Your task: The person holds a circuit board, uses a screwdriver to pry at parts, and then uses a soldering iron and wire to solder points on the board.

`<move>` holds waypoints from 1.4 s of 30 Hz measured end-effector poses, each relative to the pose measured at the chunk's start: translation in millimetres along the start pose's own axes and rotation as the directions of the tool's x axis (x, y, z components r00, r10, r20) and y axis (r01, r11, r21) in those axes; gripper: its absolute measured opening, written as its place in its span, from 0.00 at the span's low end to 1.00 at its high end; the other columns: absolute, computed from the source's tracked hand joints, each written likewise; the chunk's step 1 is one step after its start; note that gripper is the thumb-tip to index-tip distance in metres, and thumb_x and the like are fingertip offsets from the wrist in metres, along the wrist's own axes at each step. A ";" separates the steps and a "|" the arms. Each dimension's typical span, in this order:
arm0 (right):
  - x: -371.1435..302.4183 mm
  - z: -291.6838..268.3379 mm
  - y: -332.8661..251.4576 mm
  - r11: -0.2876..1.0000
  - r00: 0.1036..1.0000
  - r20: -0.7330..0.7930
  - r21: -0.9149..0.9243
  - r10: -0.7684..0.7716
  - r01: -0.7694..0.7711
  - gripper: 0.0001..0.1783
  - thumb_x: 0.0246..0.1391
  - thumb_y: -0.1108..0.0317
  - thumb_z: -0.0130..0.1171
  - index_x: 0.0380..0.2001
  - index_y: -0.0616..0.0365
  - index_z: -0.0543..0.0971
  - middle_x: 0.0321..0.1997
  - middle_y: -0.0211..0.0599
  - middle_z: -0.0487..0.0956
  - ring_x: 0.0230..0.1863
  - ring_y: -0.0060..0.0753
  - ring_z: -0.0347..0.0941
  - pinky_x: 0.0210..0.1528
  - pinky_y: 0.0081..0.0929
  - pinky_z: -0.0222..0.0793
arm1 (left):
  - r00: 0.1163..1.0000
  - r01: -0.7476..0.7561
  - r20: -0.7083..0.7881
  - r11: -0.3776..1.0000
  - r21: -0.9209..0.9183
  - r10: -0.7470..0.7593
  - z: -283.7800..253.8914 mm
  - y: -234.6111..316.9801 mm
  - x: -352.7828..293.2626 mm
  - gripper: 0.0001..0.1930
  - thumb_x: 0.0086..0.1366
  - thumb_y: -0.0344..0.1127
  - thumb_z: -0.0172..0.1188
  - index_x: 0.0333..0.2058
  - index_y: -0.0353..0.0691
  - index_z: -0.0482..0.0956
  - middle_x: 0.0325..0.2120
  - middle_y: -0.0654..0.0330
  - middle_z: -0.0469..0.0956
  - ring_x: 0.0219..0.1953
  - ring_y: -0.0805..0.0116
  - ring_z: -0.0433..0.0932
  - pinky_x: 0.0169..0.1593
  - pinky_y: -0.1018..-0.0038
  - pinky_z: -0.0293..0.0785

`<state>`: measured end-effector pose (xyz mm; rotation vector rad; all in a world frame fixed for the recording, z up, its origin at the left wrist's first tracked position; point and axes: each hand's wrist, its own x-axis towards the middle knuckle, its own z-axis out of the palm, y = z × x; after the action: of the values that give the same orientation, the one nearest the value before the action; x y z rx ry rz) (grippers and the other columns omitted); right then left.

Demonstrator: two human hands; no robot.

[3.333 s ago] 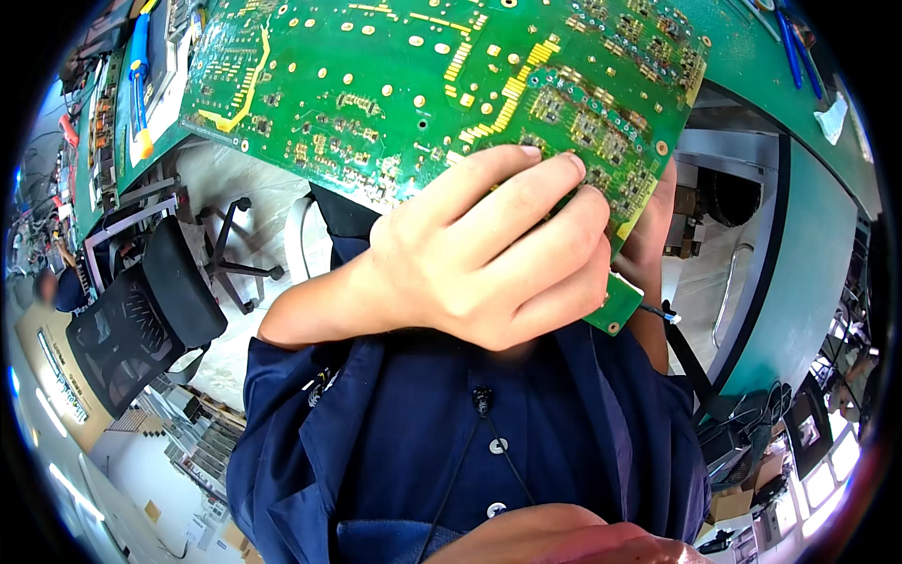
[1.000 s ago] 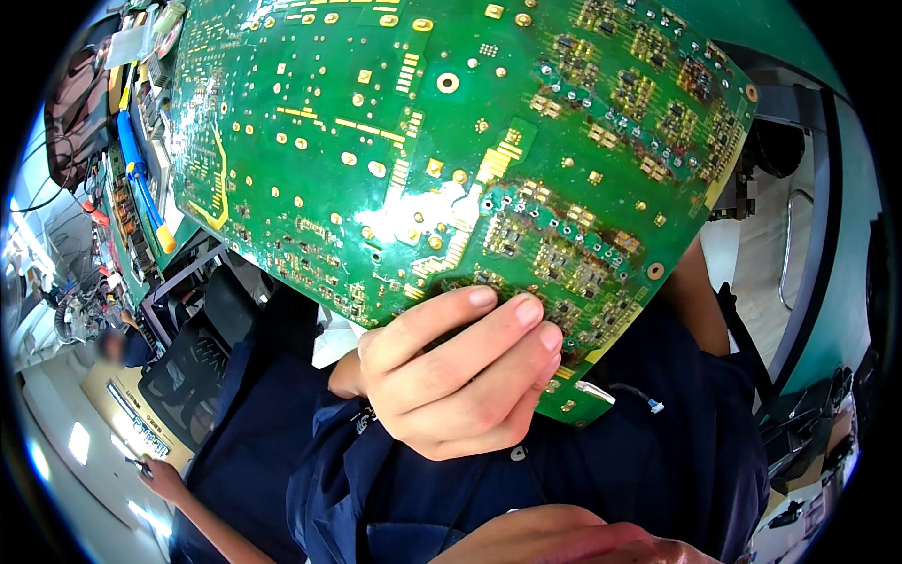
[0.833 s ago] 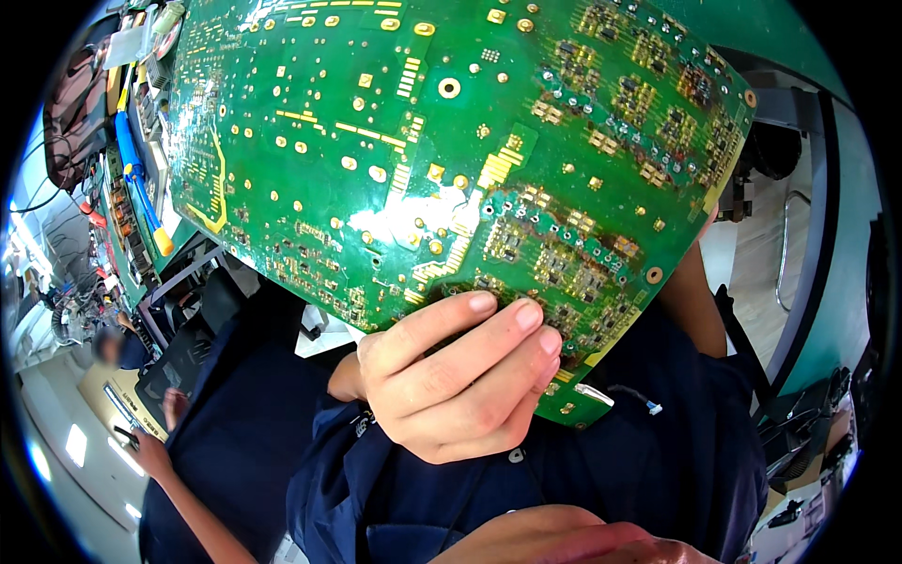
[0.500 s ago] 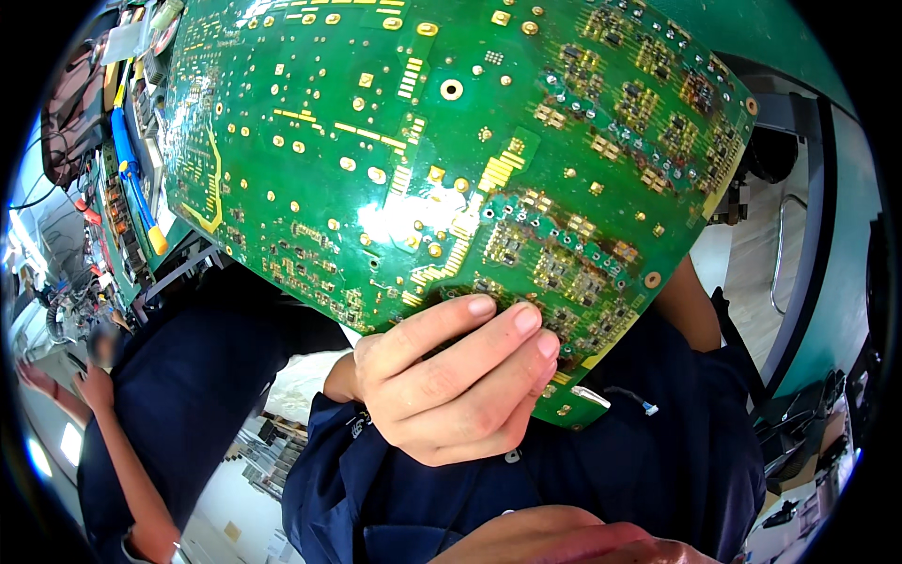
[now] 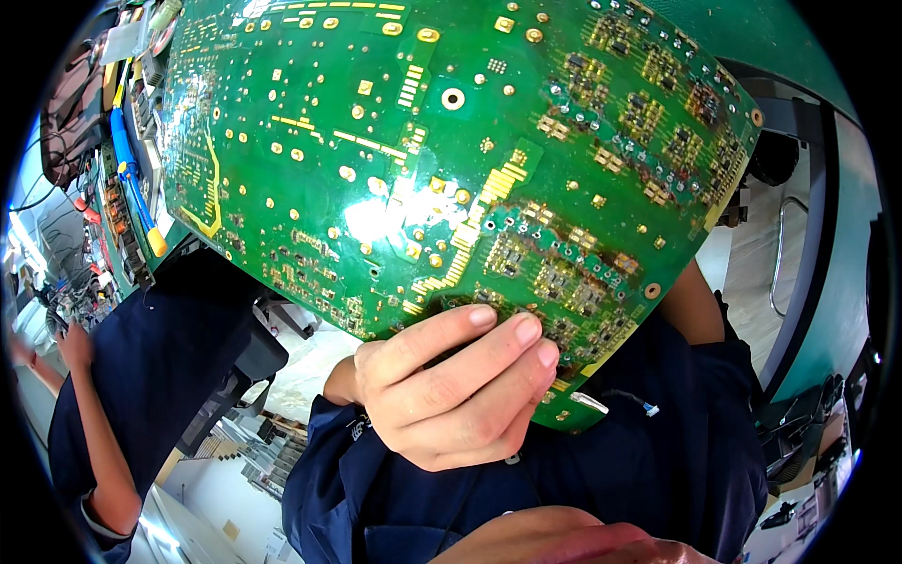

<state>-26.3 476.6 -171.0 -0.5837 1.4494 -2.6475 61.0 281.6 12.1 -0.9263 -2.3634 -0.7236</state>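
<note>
Much of a green desk (image 5: 766, 42) is being blocked from view by a large green circuit board (image 5: 310, 179), which is being held up at a slant across the desk's near edge. Toward the desk's left end, a long blue tool with yellow ends (image 5: 125, 150) is being seen among crowded parts, with a dark bag (image 5: 70, 113) being glimpsed farther back. Near that same end, a co-worker's bent forearm (image 5: 105, 451) and dark blue clothing (image 5: 160, 329) are being caught in the frame, and part of a black chair (image 5: 260, 357) is being half hidden behind them. Beyond the desk's near edge on the right, a curved metal handle (image 5: 780, 254) is being shown below the desktop.

The board's lower edge, close to its nearest corner, is being gripped by the left hand (image 5: 451, 385), whose fingers are being pressed flat on the component side; the thumb is being hidden. Most of the board is being extended above the hand and to both sides of it, and some of its small parts are being covered by the fingertips. The right hand is being concealed behind the board, so its state cannot be told; only the right forearm (image 5: 693, 305) is being revealed past the board's right edge. Just beside the nearest corner, a small white connector (image 5: 651, 410) is being shown on thin wires.
</note>
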 end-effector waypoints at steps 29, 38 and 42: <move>-13.5 27.3 -38.2 0.991 0.994 -0.072 0.113 0.083 -0.074 0.23 0.56 0.73 0.67 0.54 0.65 0.73 0.51 0.40 0.81 0.49 0.29 0.79 0.51 0.28 0.77 | 1.000 -0.014 -0.004 0.997 -0.078 0.014 -13.9 9.9 -13.8 0.08 0.48 0.28 0.65 0.29 0.34 0.84 0.31 0.57 0.85 0.38 0.66 0.84 0.42 0.68 0.83; -6.5 36.6 -65.9 0.982 0.990 -0.094 0.164 0.106 -0.089 0.23 0.56 0.74 0.66 0.53 0.66 0.74 0.51 0.40 0.81 0.49 0.28 0.79 0.51 0.27 0.77 | 1.000 -0.006 0.025 0.999 -0.053 0.007 -13.9 8.5 -10.8 0.06 0.48 0.27 0.67 0.27 0.38 0.85 0.31 0.60 0.85 0.39 0.66 0.84 0.41 0.69 0.83; -7.7 35.9 -73.7 0.980 0.989 -0.097 0.180 0.109 -0.090 0.22 0.56 0.74 0.66 0.53 0.66 0.74 0.50 0.39 0.81 0.48 0.28 0.79 0.51 0.27 0.77 | 1.000 -0.014 0.027 0.998 -0.060 0.016 -13.1 6.9 -11.6 0.05 0.47 0.26 0.68 0.26 0.39 0.84 0.32 0.61 0.84 0.39 0.65 0.84 0.41 0.69 0.83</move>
<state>2.6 490.6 -95.3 -0.3491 1.2163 -2.7258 76.8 272.4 16.7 -0.9837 -2.3675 -0.7839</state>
